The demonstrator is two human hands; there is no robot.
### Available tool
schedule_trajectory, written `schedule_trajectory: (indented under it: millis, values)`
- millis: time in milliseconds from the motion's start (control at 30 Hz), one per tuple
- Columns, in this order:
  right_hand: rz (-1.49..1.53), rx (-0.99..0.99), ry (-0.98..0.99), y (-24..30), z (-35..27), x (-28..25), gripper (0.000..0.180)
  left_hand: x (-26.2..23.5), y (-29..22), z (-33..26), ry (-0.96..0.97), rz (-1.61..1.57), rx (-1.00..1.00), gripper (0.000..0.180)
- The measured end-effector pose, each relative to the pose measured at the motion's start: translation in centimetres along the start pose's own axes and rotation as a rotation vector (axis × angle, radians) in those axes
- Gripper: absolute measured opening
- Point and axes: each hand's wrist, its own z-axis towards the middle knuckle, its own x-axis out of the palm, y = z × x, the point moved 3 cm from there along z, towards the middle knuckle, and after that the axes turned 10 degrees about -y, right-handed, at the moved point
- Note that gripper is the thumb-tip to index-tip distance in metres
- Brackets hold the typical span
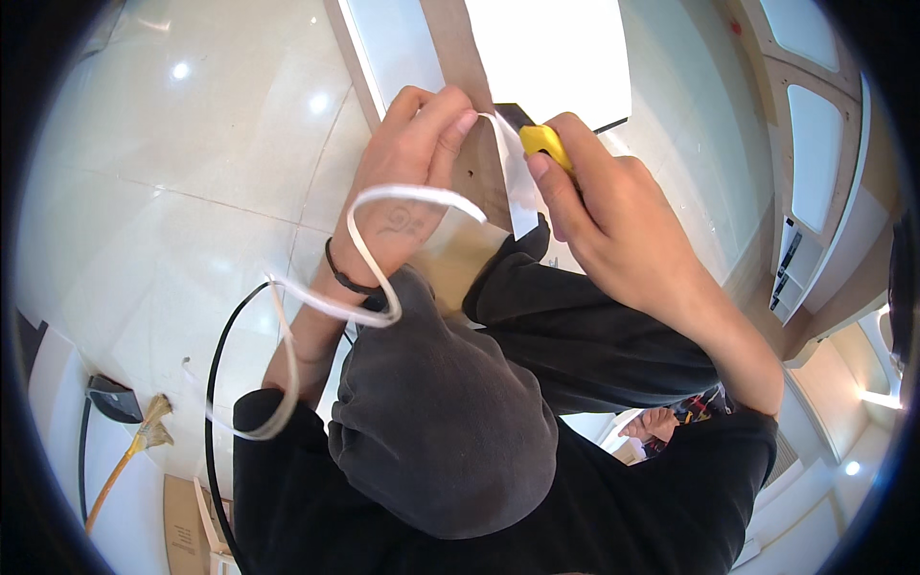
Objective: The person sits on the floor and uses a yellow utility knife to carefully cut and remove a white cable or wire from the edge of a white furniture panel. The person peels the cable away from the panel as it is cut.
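My left hand (pixel 412 144) is closed, thumb against fingers, at the edge of a brown board with a white face (pixel 551 57). It pinches a thin white edging strip (pixel 335 307), whose long curl loops over my left wrist and hangs down to the left. In my right hand (pixel 623 211) is a yellow and black utility knife (pixel 546 144), its dark front end against the board's edge. Whether a blade is out cannot be made out. A narrow white flap (pixel 515 182) hangs just below the knife, beside the board's brown side.
My dark-trousered legs (pixel 594 335) are bent close under the board. A black cord (pixel 209 422) curves down at the left. Further left stand a broom (pixel 139 450) and a dustpan (pixel 113 398), with a cardboard box (pixel 182 522) below. White-panelled cabinetry (pixel 815 144) lines the right side.
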Motion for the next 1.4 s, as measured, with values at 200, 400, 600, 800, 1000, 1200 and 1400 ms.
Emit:
schedule_trajectory:
  millis: [200, 400, 600, 800, 1000, 1200, 1400]
  values:
    - [-0.089, -0.001, 0.019, 0.3, 0.6, 0.2, 0.016, 0.1, -0.2, -1.0, 0.007, -0.01, -0.005, 0.022]
    - [-0.158, -0.008, 0.089, 0.8, 1.0, -0.7, 0.016, 0.7, -0.2, -1.8, -0.017, -0.104, -0.175, 0.018]
    - [-0.122, -0.017, 0.168, 1.2, 1.9, -1.1, 0.017, 0.4, 0.2, -2.3, -0.029, -0.2, -0.248, 0.018]
    - [-0.066, 0.014, 0.192, 1.0, 2.1, -0.7, 0.018, 0.4, 0.3, -2.6, -0.069, -0.319, -0.269, 0.019]
    - [-0.092, -0.059, 0.191, 0.6, 2.5, -0.9, 0.018, -0.4, 1.2, -2.7, 0.04, -0.513, -0.359, 0.02]
    - [-0.169, -0.055, 0.221, 1.3, 1.3, -1.7, 0.018, -0.4, 1.0, -2.3, -0.019, -0.339, -0.125, 0.016]
    - [-0.115, -0.059, 0.171, 1.1, 1.0, -1.0, 0.016, 0.0, 0.4, -1.6, -0.068, -0.136, -0.051, 0.021]
